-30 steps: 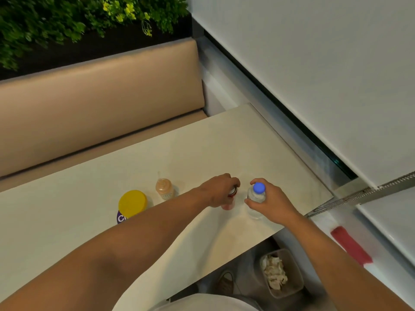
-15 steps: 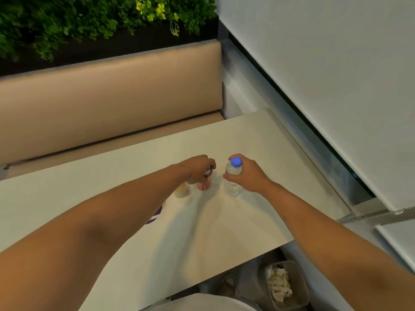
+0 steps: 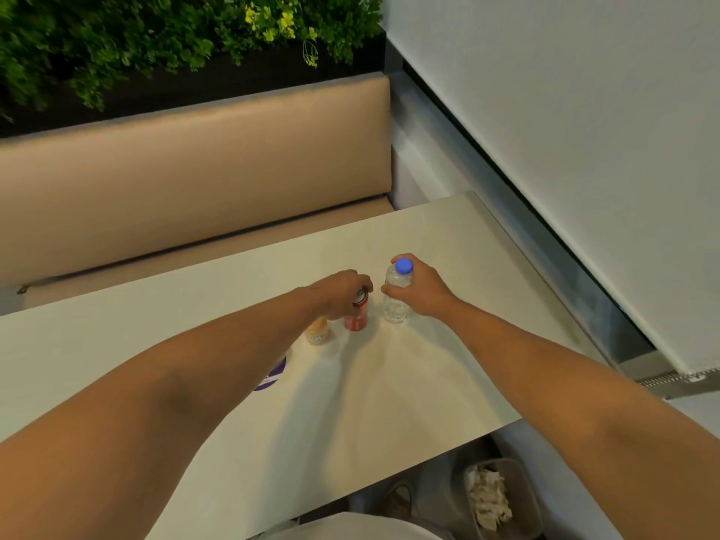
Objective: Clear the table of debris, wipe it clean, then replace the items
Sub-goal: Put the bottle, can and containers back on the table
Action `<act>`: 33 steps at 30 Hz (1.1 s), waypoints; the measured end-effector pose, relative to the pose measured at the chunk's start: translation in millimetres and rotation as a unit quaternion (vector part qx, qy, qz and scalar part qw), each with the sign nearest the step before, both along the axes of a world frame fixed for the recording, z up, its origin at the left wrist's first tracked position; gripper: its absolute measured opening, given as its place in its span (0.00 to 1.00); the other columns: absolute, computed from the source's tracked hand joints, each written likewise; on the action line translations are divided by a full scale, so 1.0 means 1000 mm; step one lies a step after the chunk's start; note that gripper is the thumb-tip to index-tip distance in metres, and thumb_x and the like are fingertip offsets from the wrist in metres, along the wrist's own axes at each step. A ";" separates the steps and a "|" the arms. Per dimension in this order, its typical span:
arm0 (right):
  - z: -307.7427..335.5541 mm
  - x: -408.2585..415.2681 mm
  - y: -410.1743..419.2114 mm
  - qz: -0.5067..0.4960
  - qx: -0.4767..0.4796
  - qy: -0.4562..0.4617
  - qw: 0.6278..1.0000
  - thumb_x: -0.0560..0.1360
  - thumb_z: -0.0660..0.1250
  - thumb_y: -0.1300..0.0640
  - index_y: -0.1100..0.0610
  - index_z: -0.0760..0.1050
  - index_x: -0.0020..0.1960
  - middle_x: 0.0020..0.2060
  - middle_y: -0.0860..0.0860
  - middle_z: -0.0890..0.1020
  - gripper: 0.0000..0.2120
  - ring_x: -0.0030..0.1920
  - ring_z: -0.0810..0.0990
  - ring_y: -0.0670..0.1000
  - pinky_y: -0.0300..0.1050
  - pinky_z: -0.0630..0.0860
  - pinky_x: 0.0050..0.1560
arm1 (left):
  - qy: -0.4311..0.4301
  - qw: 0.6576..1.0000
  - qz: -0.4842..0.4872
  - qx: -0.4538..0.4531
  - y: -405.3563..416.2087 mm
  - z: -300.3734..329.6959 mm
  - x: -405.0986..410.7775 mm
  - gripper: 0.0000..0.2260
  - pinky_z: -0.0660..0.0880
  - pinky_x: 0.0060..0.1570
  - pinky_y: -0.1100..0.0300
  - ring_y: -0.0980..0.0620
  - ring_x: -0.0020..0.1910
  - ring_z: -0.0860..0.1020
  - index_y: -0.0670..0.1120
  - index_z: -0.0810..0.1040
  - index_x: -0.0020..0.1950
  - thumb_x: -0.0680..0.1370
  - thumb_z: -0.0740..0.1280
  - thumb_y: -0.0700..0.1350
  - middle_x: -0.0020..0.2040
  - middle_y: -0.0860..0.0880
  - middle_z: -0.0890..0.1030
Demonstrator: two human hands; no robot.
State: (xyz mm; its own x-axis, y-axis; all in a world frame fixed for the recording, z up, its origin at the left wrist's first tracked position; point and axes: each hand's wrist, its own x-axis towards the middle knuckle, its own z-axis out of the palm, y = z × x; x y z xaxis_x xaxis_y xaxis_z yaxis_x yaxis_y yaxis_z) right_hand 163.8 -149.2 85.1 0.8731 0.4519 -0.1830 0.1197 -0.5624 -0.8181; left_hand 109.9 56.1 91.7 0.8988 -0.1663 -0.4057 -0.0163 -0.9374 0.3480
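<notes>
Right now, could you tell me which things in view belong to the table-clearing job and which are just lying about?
Part of the job:
- water bottle, gripped by the right hand
- red can, gripped from above by the left hand
- small orange-capped bottle
- table
- bin of crumpled paper under the table

Just there:
- bench seat
- plants

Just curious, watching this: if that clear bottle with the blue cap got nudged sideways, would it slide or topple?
Probably topple. The clear bottle stands tall and narrow on the smooth table, so a push near its cap would likely tip it. It looks like thin plastic, so probably light and slightly squashy. The right hand grips it high up, which should steady it for now.
</notes>
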 end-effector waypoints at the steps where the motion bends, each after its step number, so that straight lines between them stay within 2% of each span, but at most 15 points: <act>1: 0.000 0.001 0.001 0.011 -0.005 -0.002 1.000 0.71 0.79 0.54 0.51 0.74 0.62 0.54 0.48 0.81 0.22 0.53 0.79 0.51 0.39 0.74 0.51 | 0.000 1.000 0.002 0.000 0.000 0.000 0.000 0.24 0.76 0.54 0.53 0.45 0.56 0.76 0.49 0.72 0.71 0.75 0.73 0.44 0.61 0.45 0.75; 5: 0.003 0.008 -0.001 0.024 -0.011 0.006 1.000 0.71 0.80 0.54 0.52 0.74 0.63 0.55 0.49 0.81 0.24 0.56 0.80 0.53 0.46 0.76 0.59 | 0.001 1.000 0.003 0.001 -0.001 0.001 -0.001 0.26 0.76 0.58 0.50 0.43 0.59 0.76 0.50 0.70 0.73 0.76 0.72 0.45 0.62 0.45 0.74; 10: 0.006 0.017 -0.006 0.029 -0.019 0.002 0.999 0.70 0.80 0.54 0.52 0.75 0.64 0.55 0.48 0.80 0.25 0.55 0.79 0.52 0.43 0.75 0.56 | -0.003 1.000 -0.004 0.011 -0.001 0.003 0.000 0.23 0.76 0.54 0.53 0.42 0.58 0.77 0.49 0.74 0.70 0.76 0.72 0.43 0.61 0.45 0.75; 16: 0.005 0.021 -0.010 0.029 -0.024 0.003 0.999 0.70 0.81 0.54 0.51 0.74 0.65 0.58 0.49 0.80 0.27 0.57 0.79 0.52 0.40 0.71 0.55 | 0.001 1.000 -0.008 0.013 -0.002 0.005 0.004 0.23 0.76 0.54 0.54 0.43 0.59 0.76 0.49 0.74 0.70 0.76 0.73 0.41 0.62 0.45 0.75; 24: 0.003 0.024 -0.012 0.024 -0.026 0.008 0.999 0.70 0.80 0.55 0.51 0.73 0.66 0.59 0.50 0.80 0.28 0.58 0.79 0.54 0.42 0.72 0.57 | -0.009 1.000 -0.007 0.004 -0.007 0.002 0.008 0.22 0.76 0.55 0.53 0.43 0.58 0.76 0.48 0.74 0.70 0.76 0.72 0.42 0.61 0.44 0.75; 28: 0.002 0.022 -0.011 0.025 -0.030 0.005 0.999 0.70 0.80 0.53 0.50 0.73 0.66 0.58 0.50 0.80 0.28 0.57 0.79 0.54 0.48 0.76 0.61 | -0.013 1.000 -0.006 -0.002 -0.008 0.002 0.009 0.22 0.74 0.54 0.55 0.43 0.58 0.76 0.48 0.74 0.70 0.77 0.72 0.42 0.61 0.45 0.76; 33: 0.000 0.021 -0.012 0.013 -0.024 0.001 1.000 0.70 0.80 0.53 0.51 0.73 0.64 0.56 0.50 0.81 0.26 0.55 0.79 0.53 0.44 0.75 0.57 | -0.012 1.000 -0.008 -0.002 -0.008 0.002 0.009 0.22 0.75 0.53 0.54 0.43 0.58 0.76 0.48 0.75 0.69 0.76 0.72 0.42 0.60 0.45 0.76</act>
